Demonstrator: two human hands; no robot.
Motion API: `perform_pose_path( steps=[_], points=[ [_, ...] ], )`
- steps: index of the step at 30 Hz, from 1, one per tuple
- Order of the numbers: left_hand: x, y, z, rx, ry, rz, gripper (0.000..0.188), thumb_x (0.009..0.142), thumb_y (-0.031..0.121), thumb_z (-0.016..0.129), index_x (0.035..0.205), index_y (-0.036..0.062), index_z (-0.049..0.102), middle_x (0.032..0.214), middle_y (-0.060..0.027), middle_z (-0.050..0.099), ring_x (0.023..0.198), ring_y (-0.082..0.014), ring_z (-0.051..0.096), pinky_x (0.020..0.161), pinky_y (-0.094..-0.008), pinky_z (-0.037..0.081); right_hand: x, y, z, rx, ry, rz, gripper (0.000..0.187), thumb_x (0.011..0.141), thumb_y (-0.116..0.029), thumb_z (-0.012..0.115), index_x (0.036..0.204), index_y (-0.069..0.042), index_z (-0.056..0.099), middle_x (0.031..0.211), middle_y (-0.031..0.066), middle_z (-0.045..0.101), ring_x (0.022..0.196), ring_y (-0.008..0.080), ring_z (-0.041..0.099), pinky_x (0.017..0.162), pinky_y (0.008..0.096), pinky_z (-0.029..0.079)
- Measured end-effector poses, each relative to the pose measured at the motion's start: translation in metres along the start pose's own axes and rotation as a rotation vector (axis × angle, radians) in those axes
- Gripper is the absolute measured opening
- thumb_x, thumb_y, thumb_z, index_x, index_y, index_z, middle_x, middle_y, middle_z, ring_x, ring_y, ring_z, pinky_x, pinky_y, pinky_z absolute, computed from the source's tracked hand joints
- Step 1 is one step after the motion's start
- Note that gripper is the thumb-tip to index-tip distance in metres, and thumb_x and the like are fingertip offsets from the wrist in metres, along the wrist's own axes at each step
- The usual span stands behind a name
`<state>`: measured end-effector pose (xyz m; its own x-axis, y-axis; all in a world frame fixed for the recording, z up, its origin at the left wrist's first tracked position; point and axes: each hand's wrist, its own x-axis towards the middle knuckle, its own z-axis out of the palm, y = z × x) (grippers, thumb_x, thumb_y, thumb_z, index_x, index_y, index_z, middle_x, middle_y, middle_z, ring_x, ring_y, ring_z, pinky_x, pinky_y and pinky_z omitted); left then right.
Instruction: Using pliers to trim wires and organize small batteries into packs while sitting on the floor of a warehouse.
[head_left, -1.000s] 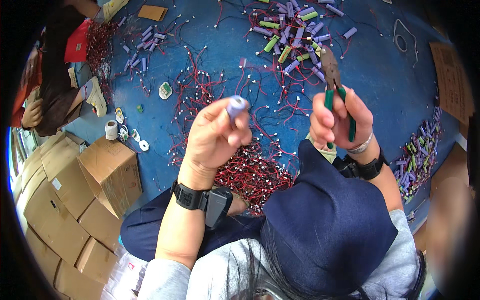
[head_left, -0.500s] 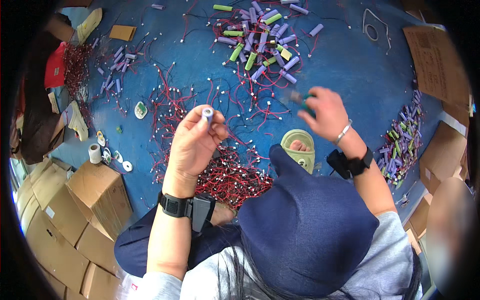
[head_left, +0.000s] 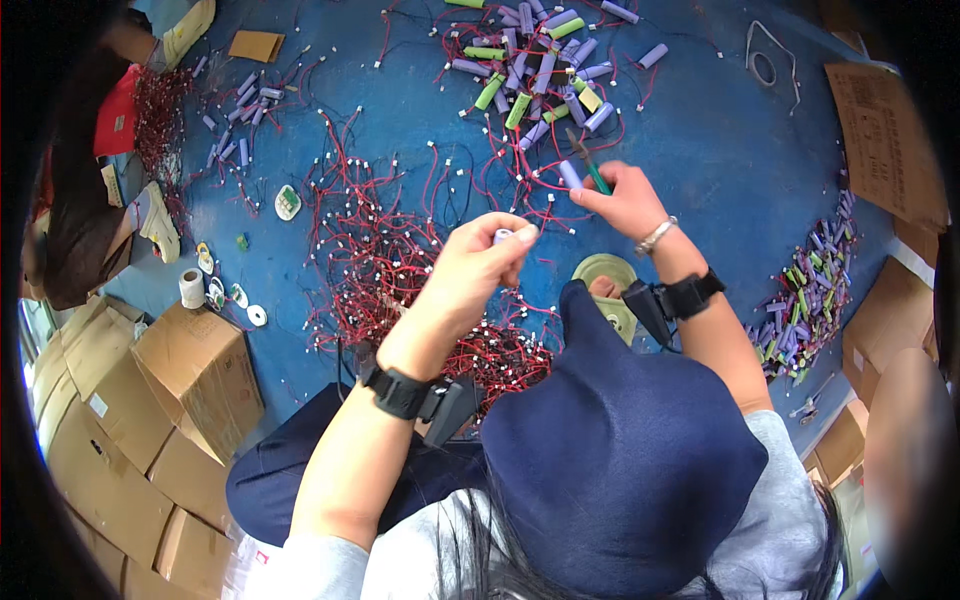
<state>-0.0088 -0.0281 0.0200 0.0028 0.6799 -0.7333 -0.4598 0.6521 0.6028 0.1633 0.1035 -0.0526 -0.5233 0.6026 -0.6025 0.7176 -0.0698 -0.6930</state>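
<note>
Pinching a purple cylinder [head_left: 502, 237] in the left hand [head_left: 474, 266], with thumb and fingers closed around it, just beyond the near heap of red-and-black wires [head_left: 505, 355]. Gripping green-handled pliers [head_left: 594, 170] in the right hand [head_left: 630, 203], with fingers curled around them, near the far pile of purple and green cylinders [head_left: 545, 72]. Cannot tell whether also gripping a second purple cylinder [head_left: 569, 174] at those fingertips.

One pair of pliers [head_left: 597, 177], two black wrist straps [head_left: 692, 296], three battery clusters [head_left: 545, 72]
</note>
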Motion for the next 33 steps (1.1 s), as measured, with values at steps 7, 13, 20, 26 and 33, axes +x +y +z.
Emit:
perform_pose_path(
  steps=[7,13,20,26,33],
  points=[
    [0.025,-0.019,0.025,0.045,0.404,-0.067,0.021,0.084,0.023,0.06,0.094,0.0042,0.059,0.068,0.0044,0.05,0.054,-0.0037,0.042,0.047,-0.0197,0.034,-0.027,-0.025,0.021,0.13,-0.094,-0.185,0.038,0.072,-0.034,0.065,0.077,0.002,0.06,0.073,0.0101,0.055,0.069,0.0201,0.052,0.064,0.029,0.041],
    [0.021,-0.014,0.004,-0.039,0.266,-0.081,0.022,0.083,0.025,0.062,0.092,0.005,0.058,0.068,0.0024,0.055,0.046,-0.003,0.037,0.042,-0.0179,0.031,-0.04,-0.034,0.022,-0.01,-0.071,-0.395,0.029,0.075,-0.031,0.063,0.083,-0.004,0.064,0.094,0.0158,0.055,0.088,0.0302,0.055,0.078,0.0356,0.044],
    [0.008,-0.015,-0.097,1.05,0.388,-0.082,0.034,0.078,0.033,0.059,0.084,-0.0006,0.063,0.074,-0.0148,0.064,0.068,-0.0258,0.062,0.064,-0.0354,0.047,-0.044,-0.022,0.011,-0.085,-0.095,-0.359,0.026,0.08,-0.025,0.059,0.094,-0.003,0.061,0.103,0.013,0.051,0.098,0.0267,0.052,0.087,0.0343,0.04],
    [-0.011,0.012,-0.071,0.241,0.28,-0.028,0.024,0.085,0.021,0.058,0.099,0.0017,0.058,0.075,-0.0012,0.06,0.047,-0.0021,0.037,0.039,-0.0174,0.025,-0.046,-0.028,0.01,-0.133,-0.258,-0.475,0.033,0.08,-0.025,0.058,0.107,-0.006,0.056,0.112,0.0144,0.046,0.107,0.0303,0.046,0.093,0.0371,0.036],
    [-0.016,0.011,-0.055,0.047,0.195,0.071,0.027,0.086,0.02,0.058,0.105,0.0019,0.056,0.081,-0.0033,0.061,0.052,-0.0029,0.04,0.045,-0.0164,0.031,-0.044,-0.053,0.02,-0.315,-0.186,-0.601,0.038,0.075,-0.031,0.062,0.103,-0.005,0.056,0.109,0.0149,0.05,0.1,0.0337,0.048,0.085,0.04,0.041]
  ],
)
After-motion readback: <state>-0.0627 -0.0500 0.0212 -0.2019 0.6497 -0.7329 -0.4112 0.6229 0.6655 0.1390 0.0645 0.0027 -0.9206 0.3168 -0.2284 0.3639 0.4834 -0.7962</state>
